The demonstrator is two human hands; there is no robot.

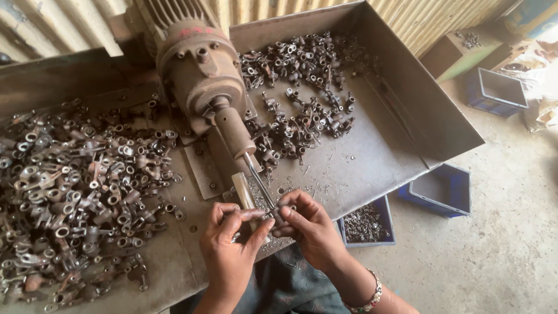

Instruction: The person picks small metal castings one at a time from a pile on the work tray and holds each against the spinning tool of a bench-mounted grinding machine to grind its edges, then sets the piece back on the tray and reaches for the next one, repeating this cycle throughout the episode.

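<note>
Pinching small metal part (278, 213) between both grips.

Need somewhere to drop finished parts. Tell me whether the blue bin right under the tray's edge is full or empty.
Partly full. The blue bin holds a layer of small dark metal parts, with its inner walls showing above them.
</note>
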